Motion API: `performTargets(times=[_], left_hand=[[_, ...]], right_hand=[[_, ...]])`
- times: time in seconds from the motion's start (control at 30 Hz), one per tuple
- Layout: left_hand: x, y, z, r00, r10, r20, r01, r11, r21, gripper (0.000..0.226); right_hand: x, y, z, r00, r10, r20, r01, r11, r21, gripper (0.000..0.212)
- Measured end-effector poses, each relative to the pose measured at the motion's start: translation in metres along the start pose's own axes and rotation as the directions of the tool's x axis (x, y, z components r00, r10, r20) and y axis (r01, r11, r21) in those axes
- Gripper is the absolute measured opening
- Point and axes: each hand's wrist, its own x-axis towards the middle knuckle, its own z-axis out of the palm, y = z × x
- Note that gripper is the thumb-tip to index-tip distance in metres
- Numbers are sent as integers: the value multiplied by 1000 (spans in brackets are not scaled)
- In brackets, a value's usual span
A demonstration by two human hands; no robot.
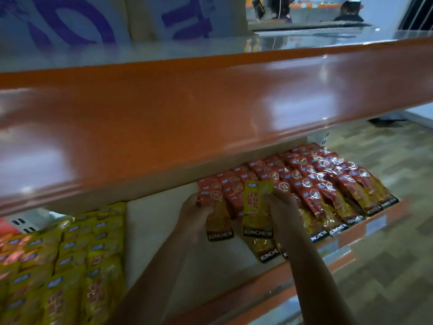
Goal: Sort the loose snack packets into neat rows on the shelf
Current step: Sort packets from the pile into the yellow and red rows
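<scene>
While both hands work over the shelf point(150, 231), the right hand point(282, 207) pinches a yellow packet point(256, 212) and the left hand's point(195, 213) curled fingers grip a red packet point(219, 222); red rows point(328, 184) lie just beyond the fingertips.

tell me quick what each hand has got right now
Left hand: grips a red packet.
Right hand: holds a yellow packet.

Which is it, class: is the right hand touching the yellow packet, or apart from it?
Touching. The head view shows the right hand pinching the yellow packet at its right edge, with no gap between them.
</scene>
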Motion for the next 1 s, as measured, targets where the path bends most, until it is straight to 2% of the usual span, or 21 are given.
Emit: performTargets(times=[0.1,0.23,0.37,0.5,0.57,0.67,0.77,1.0], left_hand=[[-2,-3,7,995,39,-90,-34,998,55,30],[-9,-12,13,981,73,-181,-59,995,79,43],[-16,-20,16,966,93,-242,-70,992,103,31],[-21,-23,22,961,116,-250,-72,981,178,22],[-23,-26,28,956,142,-255,-64,954,293,16],[-22,-32,35,927,202,-315,-62,913,404,35],[-20,-33,40,895,283,-344,-62,844,533,39],[-14,-35,40,854,360,-375,-41,766,642,38]], right_hand=[[18,-2,-10,999,38,15,-38,999,-20,20],[27,0,-15,994,58,96,-57,998,-16,29],[30,1,-14,981,53,186,-58,998,24,37],[31,2,-16,975,44,218,-54,998,40,32],[35,5,-19,981,34,193,-37,999,12,28],[36,7,-25,977,4,214,-4,1000,2,25],[33,6,-30,969,-12,245,3,999,35,25],[30,7,-36,959,-49,280,39,998,42,37]])
